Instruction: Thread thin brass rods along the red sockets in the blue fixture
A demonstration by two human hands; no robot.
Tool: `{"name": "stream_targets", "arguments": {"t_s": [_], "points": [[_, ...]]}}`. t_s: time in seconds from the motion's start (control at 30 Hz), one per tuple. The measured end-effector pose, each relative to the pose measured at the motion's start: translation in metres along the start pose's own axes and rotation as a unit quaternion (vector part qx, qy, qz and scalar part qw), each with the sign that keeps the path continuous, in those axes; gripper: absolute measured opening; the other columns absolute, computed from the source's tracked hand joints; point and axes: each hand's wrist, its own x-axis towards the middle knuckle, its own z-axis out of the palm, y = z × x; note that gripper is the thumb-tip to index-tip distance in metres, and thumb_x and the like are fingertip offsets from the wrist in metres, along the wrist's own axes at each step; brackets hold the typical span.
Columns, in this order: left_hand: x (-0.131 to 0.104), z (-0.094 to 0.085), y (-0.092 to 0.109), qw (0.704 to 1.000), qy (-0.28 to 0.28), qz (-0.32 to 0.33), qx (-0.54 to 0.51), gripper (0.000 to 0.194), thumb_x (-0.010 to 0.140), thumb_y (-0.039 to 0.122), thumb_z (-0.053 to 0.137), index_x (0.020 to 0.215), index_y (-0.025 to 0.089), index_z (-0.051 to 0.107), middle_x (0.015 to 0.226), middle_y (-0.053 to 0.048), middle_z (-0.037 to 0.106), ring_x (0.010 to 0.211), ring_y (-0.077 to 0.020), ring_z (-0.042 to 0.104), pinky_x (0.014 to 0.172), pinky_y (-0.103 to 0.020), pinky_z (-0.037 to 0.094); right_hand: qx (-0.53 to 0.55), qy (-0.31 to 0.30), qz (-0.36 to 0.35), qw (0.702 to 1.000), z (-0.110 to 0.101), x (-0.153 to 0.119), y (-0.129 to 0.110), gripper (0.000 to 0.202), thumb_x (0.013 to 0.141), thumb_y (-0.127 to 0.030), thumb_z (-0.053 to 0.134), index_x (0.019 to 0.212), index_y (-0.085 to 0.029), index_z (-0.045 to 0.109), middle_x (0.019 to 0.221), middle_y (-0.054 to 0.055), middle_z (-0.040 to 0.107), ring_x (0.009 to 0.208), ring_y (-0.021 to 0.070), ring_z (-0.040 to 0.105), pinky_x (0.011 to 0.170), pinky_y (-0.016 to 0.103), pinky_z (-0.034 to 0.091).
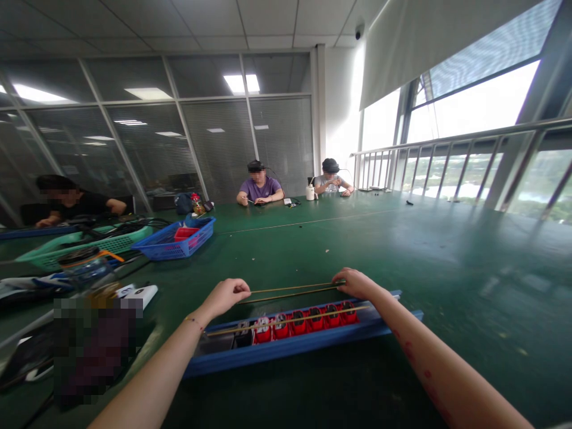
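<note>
A long tan rubber band (pixel 290 294) is stretched in two strands between my hands. My left hand (pixel 229 296) pinches its left end, fingers closed. At the other end, my right hand (pixel 356 282) grips the band with closed fingers. Both hands are just above the far side of a long blue tray (pixel 295 348). Inside the tray, several red items (pixel 298 323) with dark or pale tops sit in a row; I cannot make out their kind. A second tan band (pixel 223 329) runs lengthwise over the row.
Left on the green table (pixel 469 286) are a blue basket (pixel 172 250) holding a red box (pixel 185 233), a green basket (pixel 44 259) with cables, and a jar (pixel 87 265). Two people (pixel 261 189) (pixel 331 182) sit across; another person (pixel 84 205) sits far left.
</note>
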Motion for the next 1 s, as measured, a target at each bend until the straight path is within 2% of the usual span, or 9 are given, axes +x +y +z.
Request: {"name": "stream_targets", "arguments": {"t_s": [0.27,0.33,0.43,0.5,0.57,0.63,0.73,0.9,1.0], "points": [[0.002,0.015,-0.004,0.999,-0.007,0.023,0.049,0.027,0.069,0.042,0.049,0.074,0.02,0.065,0.078,-0.004,0.064,0.073,-0.0182,0.057,0.066,-0.025,0.038,-0.003,0.001,-0.003,1.0,0.001,0.0,-0.002,0.023,0.07,-0.023,0.052,0.088,-0.023,0.067,0.088,0.003,0.064,0.08,0.0177,0.057,0.073,0.024,0.042],[0.001,0.014,-0.004,0.998,-0.008,0.028,0.059,0.03,0.071,0.044,0.047,0.075,0.02,0.065,0.081,-0.004,0.063,0.076,-0.0184,0.056,0.068,-0.025,0.038,0.012,0.038,0.006,0.999,-0.002,-0.001,-0.004,0.023,0.071,-0.024,0.051,0.089,-0.023,0.066,0.09,0.004,0.063,0.078,0.017,0.057,0.072,0.025,0.042],[0.001,0.013,-0.004,0.997,-0.015,0.031,0.07,0.031,0.068,0.046,0.051,0.077,0.021,0.065,0.083,-0.004,0.062,0.076,-0.0186,0.056,0.067,-0.024,0.038,0.071,0.144,0.031,0.986,-0.016,-0.006,-0.01,0.023,0.075,-0.029,0.048,0.091,-0.021,0.064,0.094,0.004,0.06,0.072,0.0143,0.055,0.07,0.024,0.042],[0.002,0.014,-0.004,0.997,-0.017,0.03,0.074,0.03,0.065,0.045,0.054,0.078,0.021,0.065,0.083,-0.004,0.062,0.077,-0.0188,0.055,0.067,-0.024,0.039,0.136,0.17,0.037,0.975,-0.032,-0.015,-0.013,0.027,0.076,-0.038,0.047,0.086,-0.019,0.063,0.085,0.004,0.061,0.068,0.0137,0.053,0.067,0.024,0.042],[0.003,0.015,-0.005,0.997,-0.016,0.028,0.075,0.028,0.066,0.044,0.054,0.078,0.021,0.065,0.082,-0.004,0.062,0.077,-0.0187,0.055,0.066,-0.024,0.038,0.219,0.098,0.018,0.971,-0.049,-0.027,-0.016,0.035,0.077,-0.046,0.044,0.081,-0.016,0.062,0.07,0.002,0.059,0.063,0.0131,0.051,0.059,0.023,0.041],[0.004,0.016,-0.006,0.997,-0.017,0.026,0.073,0.027,0.067,0.043,0.053,0.077,0.021,0.065,0.082,-0.004,0.062,0.076,-0.0183,0.055,0.066,-0.024,0.038,0.284,-0.041,-0.016,0.958,-0.063,-0.04,-0.017,0.039,0.074,-0.05,0.047,0.081,-0.015,0.062,0.069,0.001,0.058,0.061,0.0122,0.05,0.054,0.021,0.04],[0.004,0.017,-0.008,0.997,-0.02,0.026,0.068,0.026,0.068,0.042,0.052,0.076,0.022,0.065,0.081,-0.004,0.061,0.075,-0.0178,0.055,0.064,-0.024,0.038,0.295,-0.166,-0.024,0.941,-0.072,-0.052,-0.017,0.04,0.067,-0.052,0.056,0.079,-0.014,0.062,0.065,0.0,0.058,0.058,0.0114,0.049,0.05,0.019,0.037],[0.004,0.017,-0.009,0.997,-0.025,0.031,0.065,0.025,0.07,0.042,0.05,0.077,0.021,0.064,0.08,-0.003,0.062,0.073,-0.017,0.056,0.062,-0.023,0.038,0.309,-0.263,-0.03,0.914,-0.071,-0.056,-0.023,0.039,0.063,-0.049,0.062,0.079,-0.014,0.061,0.064,-0.001,0.058,0.058,0.0117,0.051,0.053,0.02,0.039],[0.003,0.018,-0.01,0.997,-0.027,0.033,0.063,0.026,0.071,0.042,0.05,0.078,0.021,0.063,0.082,-0.003,0.062,0.073,-0.0166,0.056,0.062,-0.023,0.039,0.323,-0.264,-0.035,0.908,-0.074,-0.056,-0.027,0.037,0.065,-0.049,0.06,0.076,-0.013,0.061,0.058,-0.002,0.055,0.053,0.0101,0.049,0.05,0.019,0.037]]}}
